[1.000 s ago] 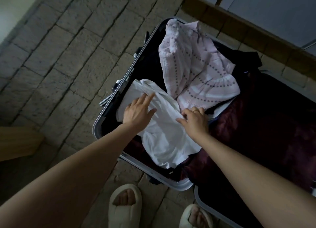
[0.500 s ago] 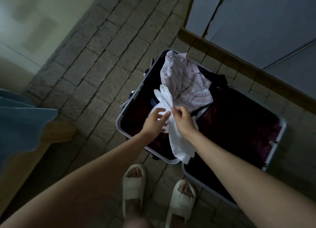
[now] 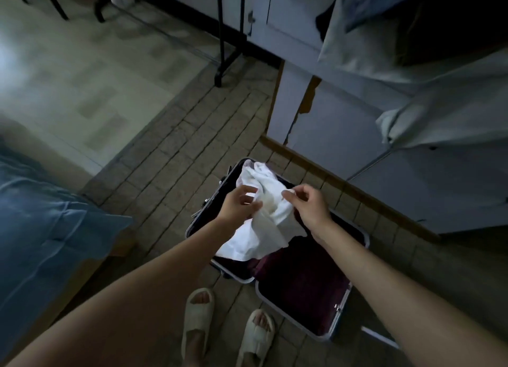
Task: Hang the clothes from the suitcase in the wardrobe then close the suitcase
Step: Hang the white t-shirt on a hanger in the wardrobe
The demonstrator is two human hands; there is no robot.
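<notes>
An open suitcase [image 3: 339,309] with a dark red lining lies on the tiled floor below me. I hold a white garment [image 3: 255,234] up above it. My left hand [image 3: 237,205] grips its upper left part and my right hand [image 3: 310,204] pinches its upper right edge. The garment hangs down between my hands and hides most of the suitcase's left half. A pale patterned piece of clothing [image 3: 246,168] shows just behind the garment's top. The wardrobe [image 3: 453,50] stands open at the upper right with light clothes hanging in it.
A bed with a blue cover [image 3: 41,229] is on the left. A black clothes stand [image 3: 229,33] rises at the top centre, beside grey cabinet doors [image 3: 330,124]. My feet in pale slippers [image 3: 228,325] stand just before the suitcase.
I have risen, so the suitcase looks smaller and the wardrobe has come into view. The white garment has been lifted out of the suitcase and my hands have moved apart on it.
</notes>
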